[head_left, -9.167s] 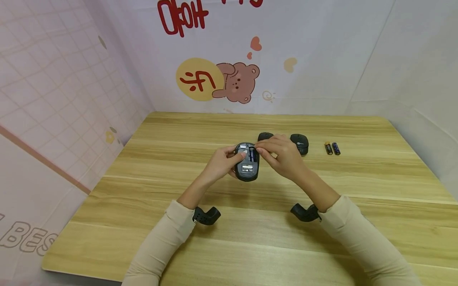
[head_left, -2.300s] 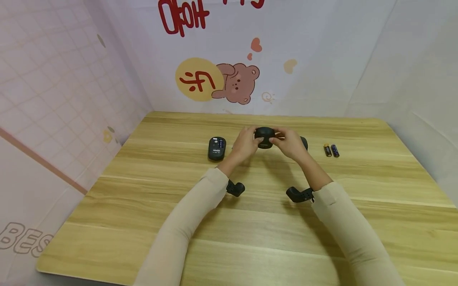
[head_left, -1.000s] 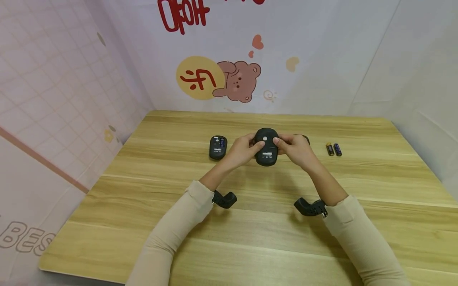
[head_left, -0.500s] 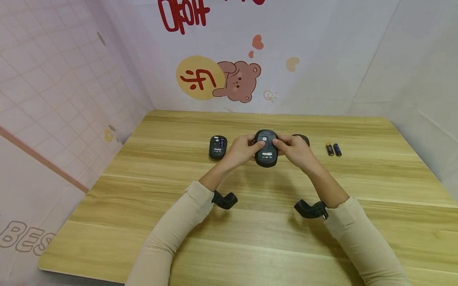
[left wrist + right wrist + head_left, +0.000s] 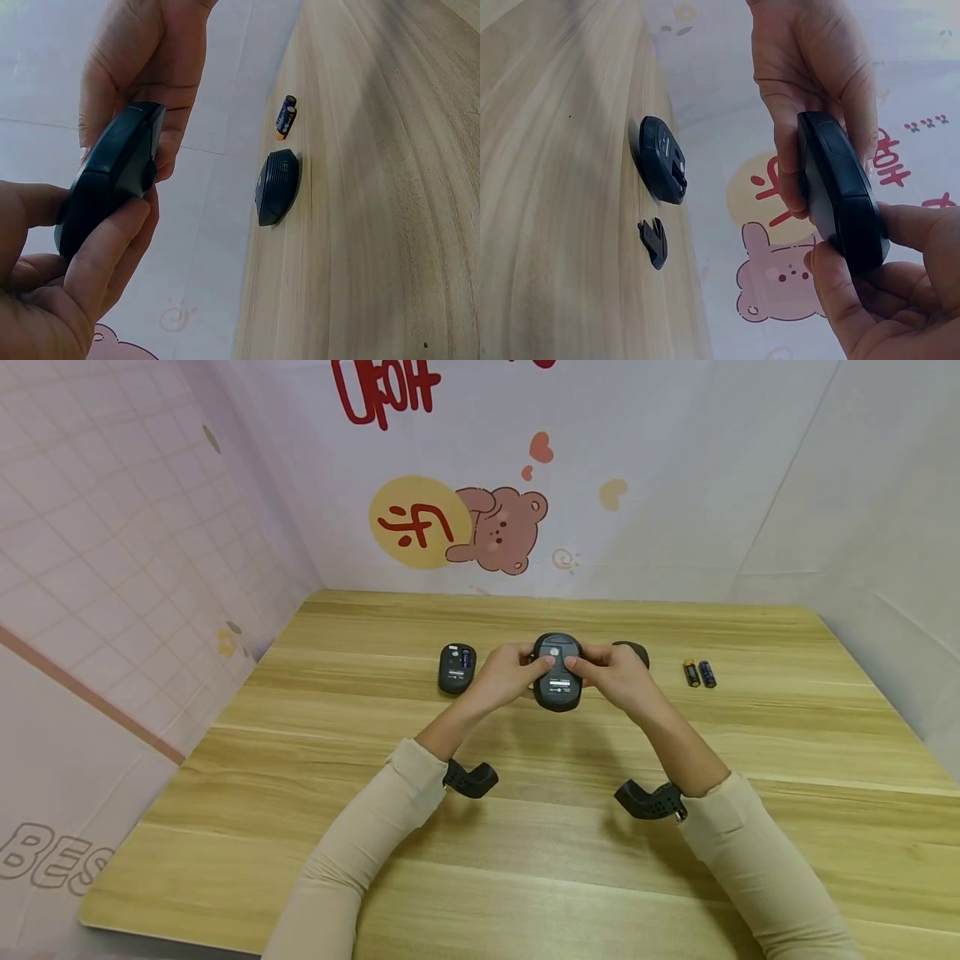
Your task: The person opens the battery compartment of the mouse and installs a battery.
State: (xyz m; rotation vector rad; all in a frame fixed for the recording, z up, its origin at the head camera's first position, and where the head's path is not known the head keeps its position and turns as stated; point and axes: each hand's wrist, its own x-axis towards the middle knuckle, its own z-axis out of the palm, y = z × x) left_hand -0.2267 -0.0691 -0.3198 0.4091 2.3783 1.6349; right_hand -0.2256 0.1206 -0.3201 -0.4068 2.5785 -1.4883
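Observation:
Both hands hold a black computer mouse (image 5: 558, 695) above the table, its labelled underside facing up toward the head view. My left hand (image 5: 506, 677) grips its left side, with the thumb on the underside. On the other side my right hand (image 5: 622, 681) grips it, thumb pressed on the underside near the middle. In the left wrist view the held mouse (image 5: 105, 180) is edge-on between the fingers. A second mouse (image 5: 457, 670) lies upside down at the left, a battery in its open compartment. Beside it rests a loose battery cover (image 5: 654, 241), hidden in the head view.
A third mouse (image 5: 277, 187) stands on the wooden table (image 5: 555, 860) behind my right hand. Further right lie two batteries, one black and gold (image 5: 691, 673), one blue (image 5: 707, 674). A printed cloth wall (image 5: 637, 552) rises behind the table's far edge.
The mouse worked on earlier now lies upside down at the left, and both hands hold another one. Over the last second it tilted underside-up slightly, and my right thumb slid inward across it.

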